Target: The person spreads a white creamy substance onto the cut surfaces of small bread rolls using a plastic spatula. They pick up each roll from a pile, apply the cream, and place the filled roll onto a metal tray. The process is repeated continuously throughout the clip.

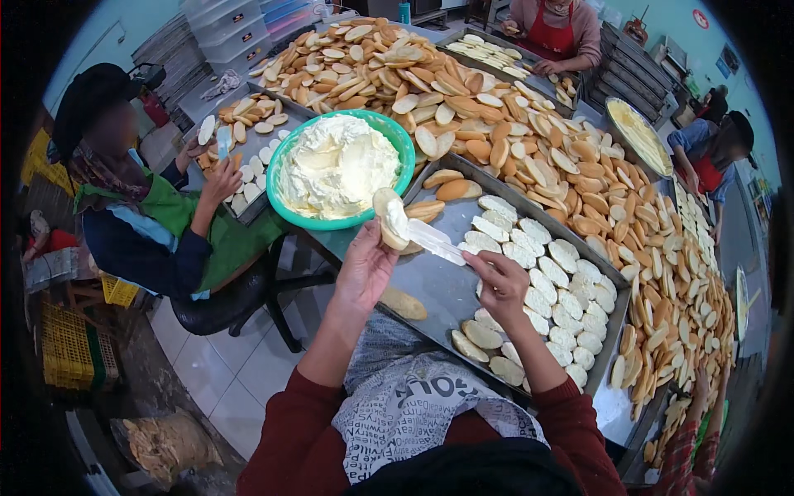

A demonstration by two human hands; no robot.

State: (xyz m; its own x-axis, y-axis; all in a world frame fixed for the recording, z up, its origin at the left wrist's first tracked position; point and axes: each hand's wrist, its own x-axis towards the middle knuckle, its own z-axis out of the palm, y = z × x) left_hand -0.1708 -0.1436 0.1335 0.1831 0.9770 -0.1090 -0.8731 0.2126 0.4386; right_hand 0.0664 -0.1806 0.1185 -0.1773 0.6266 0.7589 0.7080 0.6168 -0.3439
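My left hand (370,261) holds up an oval bread slice (392,217) with white cream on its face, just below the rim of a green plastic bowl (406,146). White cream (338,167) is heaped in that bowl. My right hand (501,284) grips a pale, flat plastic spatula (437,242) by its end, and its blade touches the slice. Under my right hand lies a metal tray (434,291). Rows of cream-covered slices (552,273) fill its right part; a few uncoated pieces (458,189) lie at its upper left.
A large heap of bread slices (446,93) runs along the table behind the tray. At the left a seated co-worker (149,211) spreads a slice over another tray (248,211). More co-workers stand at the far side and right. A black stool (248,304) is beside me.
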